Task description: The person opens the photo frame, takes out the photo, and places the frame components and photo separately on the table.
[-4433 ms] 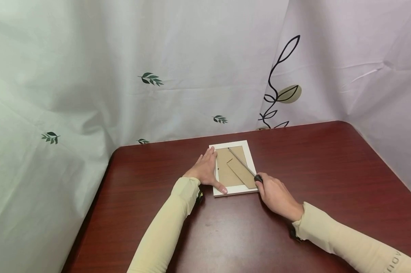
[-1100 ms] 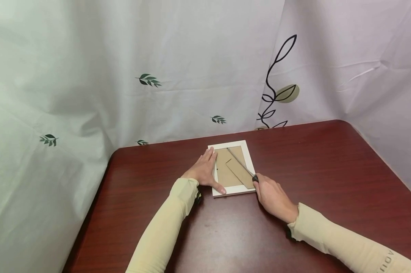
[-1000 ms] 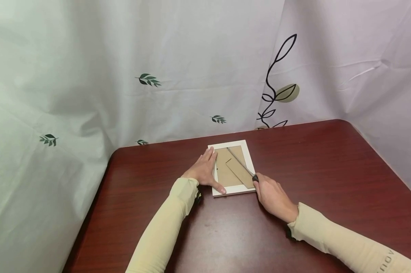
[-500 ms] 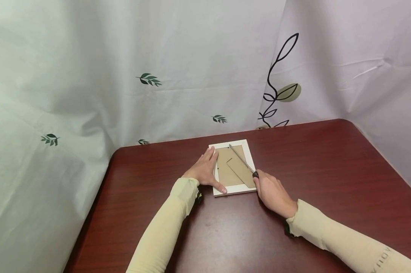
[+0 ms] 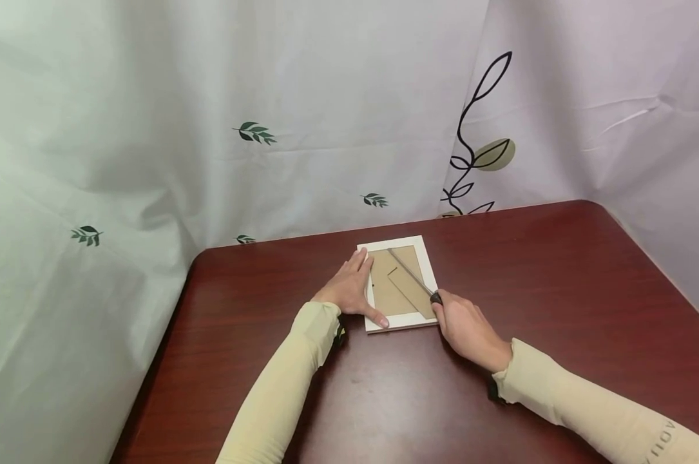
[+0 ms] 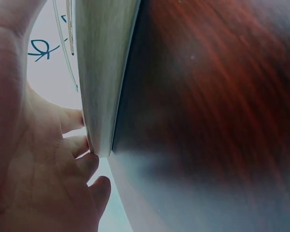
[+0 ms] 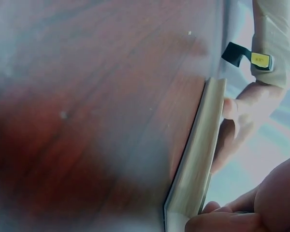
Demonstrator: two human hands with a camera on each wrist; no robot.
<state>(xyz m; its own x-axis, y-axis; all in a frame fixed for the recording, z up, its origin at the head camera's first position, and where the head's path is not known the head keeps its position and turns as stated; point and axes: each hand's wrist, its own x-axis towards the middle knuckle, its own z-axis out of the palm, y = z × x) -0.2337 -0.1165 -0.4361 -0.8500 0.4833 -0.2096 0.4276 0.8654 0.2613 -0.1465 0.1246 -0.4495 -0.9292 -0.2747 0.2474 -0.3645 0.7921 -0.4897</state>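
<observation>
A white picture frame (image 5: 423, 263) lies back side up on the table, with a tan backing board (image 5: 384, 293) and a slanted stand flap (image 5: 414, 298). Along its left side rests my left hand (image 5: 349, 288), fingers spread toward the far corner and thumb on the near border. My right hand (image 5: 468, 328) grips the dark handle of a screwdriver (image 5: 436, 298), whose thin metal shaft crosses the backing. Its tip is at the backing's far edge; contact there is too small to tell. In the right wrist view, the frame's side edge (image 7: 195, 154) stands beside the fingers.
The dark red wooden table (image 5: 384, 399) extends around the frame. Behind it hangs a pale curtain (image 5: 326, 96) printed with leaves. A dark strap with a yellow label (image 7: 261, 60) is on the left wrist.
The screwdriver tip lifted slightly off a small dark tab at the backing's far edge about half a second ago, and now is back close to it. The left hand stays in place.
</observation>
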